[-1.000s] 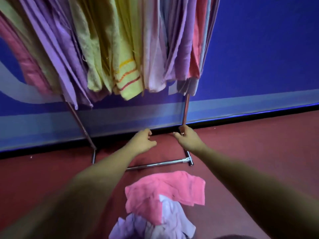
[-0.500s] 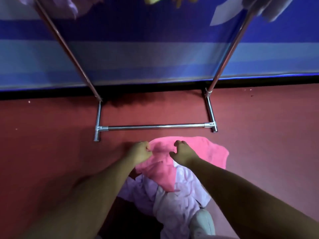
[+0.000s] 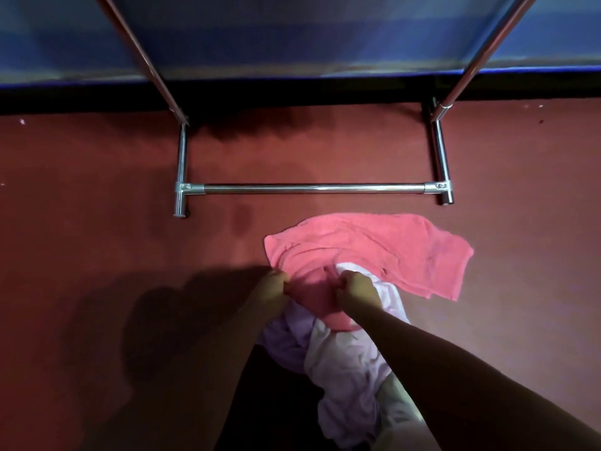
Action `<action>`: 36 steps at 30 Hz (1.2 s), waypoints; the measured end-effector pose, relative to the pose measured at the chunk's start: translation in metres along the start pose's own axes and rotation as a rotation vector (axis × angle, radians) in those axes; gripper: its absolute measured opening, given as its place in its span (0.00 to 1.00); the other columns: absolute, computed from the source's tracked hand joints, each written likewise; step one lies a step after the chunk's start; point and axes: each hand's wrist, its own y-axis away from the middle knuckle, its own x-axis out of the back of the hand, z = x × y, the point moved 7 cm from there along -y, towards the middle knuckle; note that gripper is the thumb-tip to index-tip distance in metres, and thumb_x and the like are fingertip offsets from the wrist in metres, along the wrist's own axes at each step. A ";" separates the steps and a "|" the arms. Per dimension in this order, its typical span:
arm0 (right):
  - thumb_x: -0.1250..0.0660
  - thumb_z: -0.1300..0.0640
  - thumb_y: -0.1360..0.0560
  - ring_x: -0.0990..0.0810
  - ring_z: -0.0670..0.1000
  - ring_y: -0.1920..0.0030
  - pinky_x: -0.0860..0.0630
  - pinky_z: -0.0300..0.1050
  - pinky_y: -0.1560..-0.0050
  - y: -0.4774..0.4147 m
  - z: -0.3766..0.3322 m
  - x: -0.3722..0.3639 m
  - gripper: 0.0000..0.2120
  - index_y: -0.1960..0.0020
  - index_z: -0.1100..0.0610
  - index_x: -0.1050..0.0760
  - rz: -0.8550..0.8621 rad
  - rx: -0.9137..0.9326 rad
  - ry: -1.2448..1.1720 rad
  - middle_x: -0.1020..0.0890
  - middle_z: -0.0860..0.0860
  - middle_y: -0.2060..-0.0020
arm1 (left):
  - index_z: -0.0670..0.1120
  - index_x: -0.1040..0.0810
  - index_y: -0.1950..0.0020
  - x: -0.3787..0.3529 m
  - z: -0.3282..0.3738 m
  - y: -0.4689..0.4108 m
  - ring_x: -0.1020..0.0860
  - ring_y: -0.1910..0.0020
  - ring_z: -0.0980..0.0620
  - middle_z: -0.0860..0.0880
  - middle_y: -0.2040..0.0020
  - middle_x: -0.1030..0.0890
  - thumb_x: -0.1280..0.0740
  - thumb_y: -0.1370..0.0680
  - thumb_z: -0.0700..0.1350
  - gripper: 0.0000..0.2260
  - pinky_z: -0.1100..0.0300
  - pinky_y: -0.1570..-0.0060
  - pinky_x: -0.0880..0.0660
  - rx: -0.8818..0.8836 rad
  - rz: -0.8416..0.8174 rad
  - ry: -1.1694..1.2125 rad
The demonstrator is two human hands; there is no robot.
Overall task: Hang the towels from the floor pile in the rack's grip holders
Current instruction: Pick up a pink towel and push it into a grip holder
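On the left, the red floor (image 3: 81,222) is lying bare and a dark shadow (image 3: 169,320) is spreading across it. The chrome rack (image 3: 312,188) is standing near the blue wall (image 3: 292,34), its low crossbar running level between two feet and its slanted poles rising out of view. Below the bar, the left hand (image 3: 271,286) is curling its fingers closed, pinching the near edge of the pink towel (image 3: 390,252). Just right of it, the right hand (image 3: 357,288) is gripping the same edge with fingers bunched together in a fist. The pink towel is lying spread on the floor on top of the pile, just in front of the rack. Pale lilac towels (image 3: 341,362) are lying crumpled beneath it, reaching toward the bottom of the view.
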 end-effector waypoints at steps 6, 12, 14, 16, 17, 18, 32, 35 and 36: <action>0.31 0.60 0.29 0.20 0.60 0.60 0.29 0.46 0.61 -0.003 -0.027 0.055 0.10 0.68 0.56 0.25 0.010 0.003 0.057 0.20 0.62 0.64 | 0.42 0.19 0.57 0.063 0.052 0.017 0.18 0.53 0.41 0.39 0.55 0.16 0.34 0.24 0.42 0.06 0.53 0.53 0.25 0.026 0.191 0.066; 0.30 0.58 0.27 0.19 0.56 0.56 0.26 0.45 0.57 0.023 -0.086 0.152 0.10 0.55 0.66 0.18 0.105 0.091 0.075 0.19 0.62 0.61 | 0.44 0.26 0.57 0.156 0.118 0.045 0.24 0.57 0.44 0.40 0.60 0.20 0.36 0.20 0.38 0.06 0.53 0.59 0.32 -0.016 0.347 0.266; 0.29 0.55 0.27 0.22 0.55 0.59 0.29 0.46 0.61 0.045 -0.107 0.182 0.12 0.56 0.66 0.20 0.128 0.127 0.042 0.20 0.61 0.62 | 0.48 0.31 0.62 0.184 0.140 0.061 0.29 0.63 0.49 0.49 0.68 0.27 0.37 0.20 0.37 0.13 0.56 0.66 0.35 -0.066 0.385 0.382; 0.27 0.53 0.27 0.22 0.56 0.60 0.29 0.47 0.60 0.068 -0.125 0.210 0.15 0.54 0.66 0.20 0.165 0.176 -0.035 0.19 0.61 0.61 | 0.50 0.31 0.63 0.213 0.163 0.084 0.32 0.68 0.51 0.52 0.69 0.29 0.36 0.21 0.36 0.13 0.58 0.66 0.36 -0.126 0.447 0.415; 0.26 0.53 0.27 0.23 0.56 0.61 0.29 0.45 0.62 0.080 -0.134 0.222 0.14 0.54 0.66 0.21 0.181 0.205 -0.083 0.20 0.59 0.62 | 0.50 0.31 0.63 0.226 0.175 0.097 0.32 0.69 0.53 0.53 0.69 0.29 0.36 0.21 0.36 0.13 0.58 0.64 0.36 -0.161 0.476 0.423; 0.26 0.54 0.28 0.25 0.54 0.64 0.30 0.44 0.64 0.093 -0.142 0.234 0.12 0.57 0.64 0.22 0.195 0.239 -0.121 0.21 0.56 0.65 | 0.50 0.30 0.62 0.238 0.187 0.110 0.32 0.69 0.54 0.52 0.68 0.28 0.36 0.21 0.37 0.12 0.58 0.64 0.36 -0.197 0.500 0.431; 0.26 0.51 0.25 0.22 0.48 0.64 0.26 0.40 0.63 0.261 -0.217 0.394 0.12 0.53 0.59 0.23 0.344 0.605 -0.613 0.18 0.51 0.62 | 0.48 0.23 0.61 0.354 0.336 0.273 0.24 0.65 0.52 0.48 0.65 0.18 0.32 0.27 0.41 0.04 0.54 0.57 0.26 -0.393 0.740 0.280; 0.27 0.55 0.24 0.20 0.46 0.62 0.24 0.38 0.60 0.291 -0.233 0.428 0.06 0.51 0.58 0.19 0.313 0.695 -0.624 0.17 0.51 0.60 | 0.49 0.19 0.61 0.372 0.365 0.298 0.22 0.62 0.54 0.54 0.65 0.19 0.31 0.28 0.41 0.04 0.56 0.56 0.26 -0.401 0.768 0.204; 0.29 0.59 0.23 0.19 0.48 0.60 0.23 0.41 0.56 0.300 -0.239 0.436 0.03 0.51 0.57 0.19 0.275 0.719 -0.644 0.16 0.52 0.59 | 0.49 0.19 0.61 0.377 0.373 0.306 0.22 0.61 0.55 0.55 0.65 0.19 0.32 0.27 0.40 0.05 0.59 0.57 0.27 -0.405 0.768 0.208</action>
